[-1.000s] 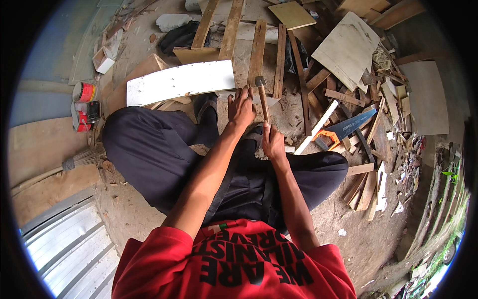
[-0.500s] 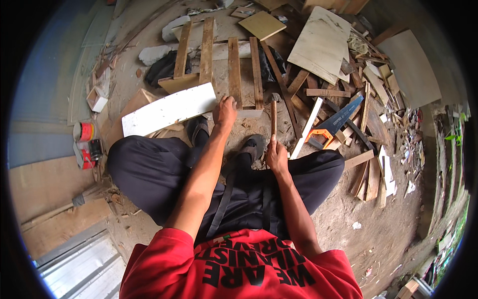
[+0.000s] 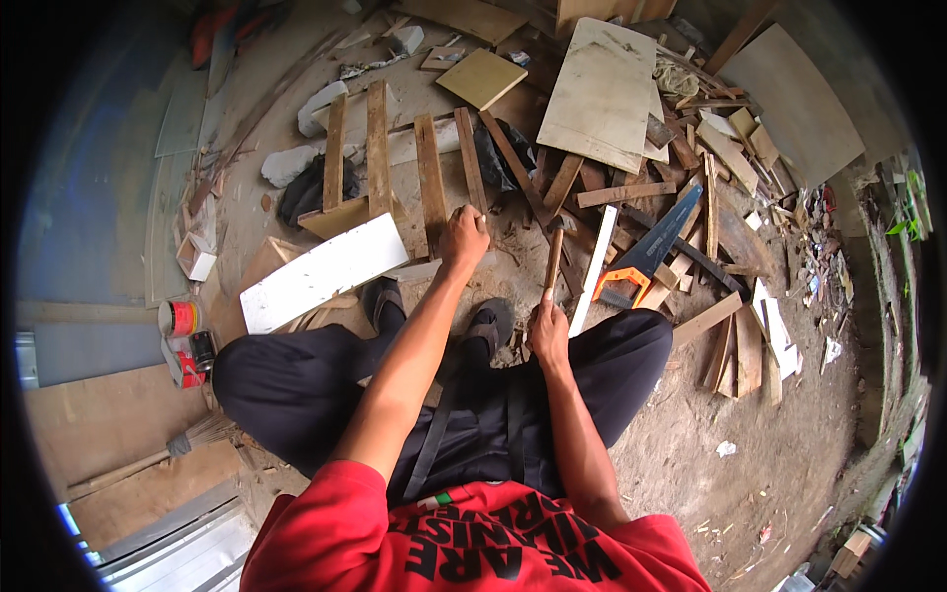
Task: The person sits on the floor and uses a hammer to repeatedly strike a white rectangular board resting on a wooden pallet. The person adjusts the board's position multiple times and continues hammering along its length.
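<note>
My right hand (image 3: 548, 331) is wrapped round the wooden handle of a hammer (image 3: 554, 259), its head pointing away from me. My left hand (image 3: 465, 240) is closed at the near end of the rightmost wooden slat (image 3: 469, 158); whatever its fingertips pinch is too small to make out. That slat belongs to a wooden frame with several slats, another of them (image 3: 429, 173) just left of it. A white board (image 3: 326, 274) leans against the frame's left side, in front of my left foot.
A handsaw with an orange handle (image 3: 623, 281) and a white strip (image 3: 593, 271) lie right of the hammer. Beyond are heaped wood scraps (image 3: 735, 153) and a large pale panel (image 3: 600, 94). Red cans (image 3: 180, 318) stand by the left wall.
My left hand has shifted right along the frame, from the third slat to the rightmost one. The hammer, still in my right hand, now leans further right. The whole view has shifted slightly.
</note>
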Motion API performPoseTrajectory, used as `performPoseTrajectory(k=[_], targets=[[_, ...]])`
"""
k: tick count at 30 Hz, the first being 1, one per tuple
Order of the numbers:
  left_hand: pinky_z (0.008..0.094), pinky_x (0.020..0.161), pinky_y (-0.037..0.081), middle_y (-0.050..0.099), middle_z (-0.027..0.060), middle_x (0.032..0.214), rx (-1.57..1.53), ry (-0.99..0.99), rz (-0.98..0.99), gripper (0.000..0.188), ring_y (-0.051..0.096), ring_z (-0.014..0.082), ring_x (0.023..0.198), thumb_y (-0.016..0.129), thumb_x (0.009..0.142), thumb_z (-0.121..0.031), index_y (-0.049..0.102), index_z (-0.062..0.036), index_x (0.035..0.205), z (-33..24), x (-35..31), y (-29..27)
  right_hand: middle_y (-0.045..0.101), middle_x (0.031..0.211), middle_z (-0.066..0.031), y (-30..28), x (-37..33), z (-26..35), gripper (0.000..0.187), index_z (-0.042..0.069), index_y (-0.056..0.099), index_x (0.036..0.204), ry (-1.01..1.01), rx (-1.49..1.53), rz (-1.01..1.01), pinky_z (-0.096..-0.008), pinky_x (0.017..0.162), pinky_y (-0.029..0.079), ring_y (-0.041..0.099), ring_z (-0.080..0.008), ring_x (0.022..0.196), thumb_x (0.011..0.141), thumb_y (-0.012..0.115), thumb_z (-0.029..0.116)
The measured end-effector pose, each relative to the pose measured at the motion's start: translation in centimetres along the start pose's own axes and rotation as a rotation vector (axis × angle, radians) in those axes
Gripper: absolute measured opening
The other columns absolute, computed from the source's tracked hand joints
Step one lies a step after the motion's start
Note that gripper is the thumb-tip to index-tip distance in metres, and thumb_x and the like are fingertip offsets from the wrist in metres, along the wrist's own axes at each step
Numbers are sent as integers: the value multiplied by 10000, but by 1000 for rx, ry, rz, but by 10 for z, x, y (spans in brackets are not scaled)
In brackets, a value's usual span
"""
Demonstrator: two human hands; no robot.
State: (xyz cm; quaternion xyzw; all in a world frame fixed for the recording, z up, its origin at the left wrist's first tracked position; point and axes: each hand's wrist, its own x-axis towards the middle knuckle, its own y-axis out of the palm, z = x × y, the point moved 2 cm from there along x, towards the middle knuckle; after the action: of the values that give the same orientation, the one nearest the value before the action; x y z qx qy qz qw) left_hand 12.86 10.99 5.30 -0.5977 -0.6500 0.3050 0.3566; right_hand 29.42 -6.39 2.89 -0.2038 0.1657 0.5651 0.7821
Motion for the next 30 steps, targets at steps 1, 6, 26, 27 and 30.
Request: performPoseTrajectory(k=[1,6,26,27,30], targets=[[500,723,520,650,163,923,1,-4,8,157,641,390,845,611,948,-195,578,-42,956,-1,10,5,484,578,-34,0,0,0,633,23,508,709,6,-5,-9,-349,487,387,484,-145,503,1051,365,536],[491,713,526,672,195,907,47,6,-41,135,659,391,882,662,907,-159,623,-30,904,-8,79,39,469,566,-36,-1,5,-3,637,34,489,687,47,82,-14,-351,484,386,474,-149,495,1052,361,539],[352,775,536,690,94,1047,-352,75,212,259,662,208,895,628,974,-164,670,-65,1209,21,132,-9,426,586,8,21,53,-13,574,83,453,753,66,-6,8,-296,418,338,409,-102,456,1039,374,573],[332,776,532,692,85,1055,-358,-21,265,268,658,179,889,613,986,-161,661,-50,1225,20,123,-30,425,584,6,21,54,-15,577,82,455,753,48,4,25,-296,412,339,409,-104,451,1035,381,580],[335,792,521,702,51,1032,-522,-29,162,273,643,148,886,616,984,-174,662,-51,1223,68,91,-65,537,620,-134,23,43,-9,690,-35,553,744,80,-70,53,-423,612,437,539,-245,618,1046,350,552]])
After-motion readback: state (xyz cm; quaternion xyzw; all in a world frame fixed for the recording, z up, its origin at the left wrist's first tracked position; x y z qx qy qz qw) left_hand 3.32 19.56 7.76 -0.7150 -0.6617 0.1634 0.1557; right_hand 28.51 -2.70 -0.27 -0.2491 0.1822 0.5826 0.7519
